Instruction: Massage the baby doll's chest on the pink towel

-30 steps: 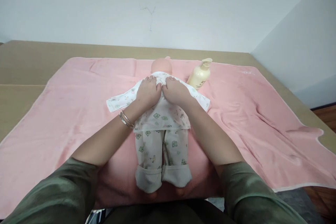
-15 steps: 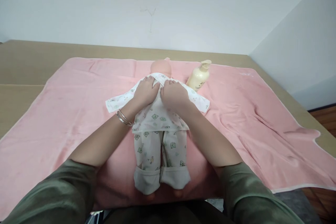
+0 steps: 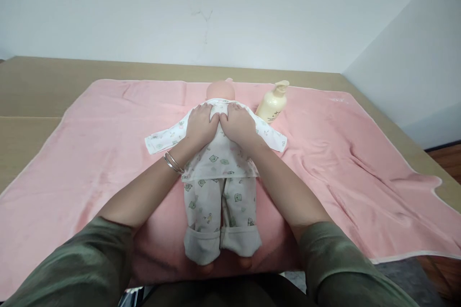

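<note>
Pink cloth [image 3: 108, 153] lies over the worktop [image 3: 144, 64], a clothed doll [image 3: 220, 163] along its middle. Left hand [image 3: 200, 124] and right hand [image 3: 238, 123] rest opened flat on the doll's upper body, grasping nothing; a pump bottle [image 3: 272, 105] stands farther off, to the right.

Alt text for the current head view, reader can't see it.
A person's left hand and right hand rest side by side on the upper body of a doll in printed white clothes. The doll lies on a pink blanket, with a cream pump bottle beyond the right hand.
</note>
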A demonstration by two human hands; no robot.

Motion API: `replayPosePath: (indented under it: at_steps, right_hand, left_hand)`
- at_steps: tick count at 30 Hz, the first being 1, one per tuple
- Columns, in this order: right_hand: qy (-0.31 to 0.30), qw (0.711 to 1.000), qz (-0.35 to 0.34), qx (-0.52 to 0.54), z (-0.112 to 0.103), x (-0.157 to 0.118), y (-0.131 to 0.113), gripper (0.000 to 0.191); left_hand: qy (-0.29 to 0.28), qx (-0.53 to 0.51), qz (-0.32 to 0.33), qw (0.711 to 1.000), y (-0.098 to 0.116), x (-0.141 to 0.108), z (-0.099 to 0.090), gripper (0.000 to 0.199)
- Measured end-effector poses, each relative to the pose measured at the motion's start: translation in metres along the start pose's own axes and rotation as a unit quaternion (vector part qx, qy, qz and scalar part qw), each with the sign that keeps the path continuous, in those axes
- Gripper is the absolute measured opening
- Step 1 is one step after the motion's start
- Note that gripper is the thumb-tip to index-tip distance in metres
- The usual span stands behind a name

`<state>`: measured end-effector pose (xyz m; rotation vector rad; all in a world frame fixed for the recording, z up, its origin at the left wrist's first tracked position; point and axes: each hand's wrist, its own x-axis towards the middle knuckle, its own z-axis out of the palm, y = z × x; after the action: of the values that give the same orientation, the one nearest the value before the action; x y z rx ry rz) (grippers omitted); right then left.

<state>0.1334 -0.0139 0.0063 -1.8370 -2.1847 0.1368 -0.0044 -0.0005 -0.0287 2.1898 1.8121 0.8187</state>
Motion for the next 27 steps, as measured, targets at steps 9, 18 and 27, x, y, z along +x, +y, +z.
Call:
replayPosePath:
  at_steps: [9,18,27]
  right_hand:
    - [-0.007,1.0,0.0,0.027,0.002,0.002,0.002,0.058]
    - [-0.041,0.999,-0.02,-0.006,0.0,0.004,0.004,0.062]
    - [-0.086,0.99,-0.049,-0.105,-0.026,-0.028,-0.023,0.048]
  left_hand:
    - [-0.009,0.048,0.006,0.999,0.011,-0.004,-0.011,0.047]
    - [-0.107,0.123,0.013,0.986,0.033,-0.019,-0.038,0.038]
    - [-0.066,-0.004,0.031,0.997,0.003,0.009,-0.019,0.039]
